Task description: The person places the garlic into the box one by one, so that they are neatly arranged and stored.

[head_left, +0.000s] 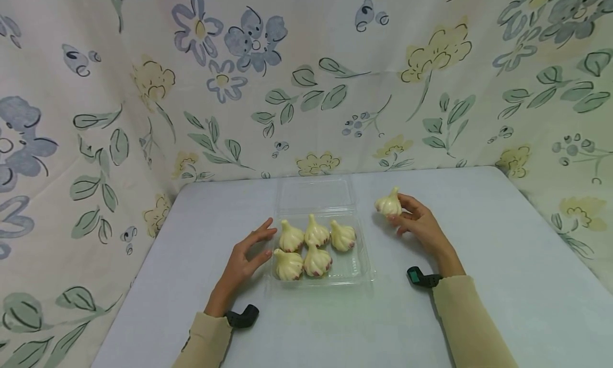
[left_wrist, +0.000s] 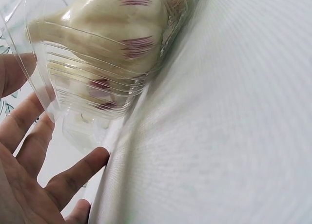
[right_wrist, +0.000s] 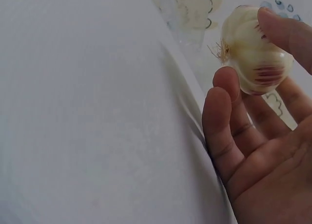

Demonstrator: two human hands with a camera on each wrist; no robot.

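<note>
To the right of the clear plastic box, my right hand (head_left: 421,225) pinches a garlic bulb (head_left: 389,203) between thumb and fingers. In the right wrist view the bulb (right_wrist: 256,51) shows purple streaks and a tuft of roots. Its stem points up in the head view. My left hand (head_left: 245,259) rests at the left rim of the clear box (head_left: 351,264), its fingers loosely extended along the wall. Several cream garlic bulbs (head_left: 317,261) sit in the box in two rows, with a bare spot at the front right corner.
The box's clear lid (head_left: 314,195) lies folded back toward the far edge of the white-covered table (head_left: 325,331). A floral curtain (head_left: 306,81) hangs behind the table and along its sides. Each wrist wears a black device (head_left: 243,316).
</note>
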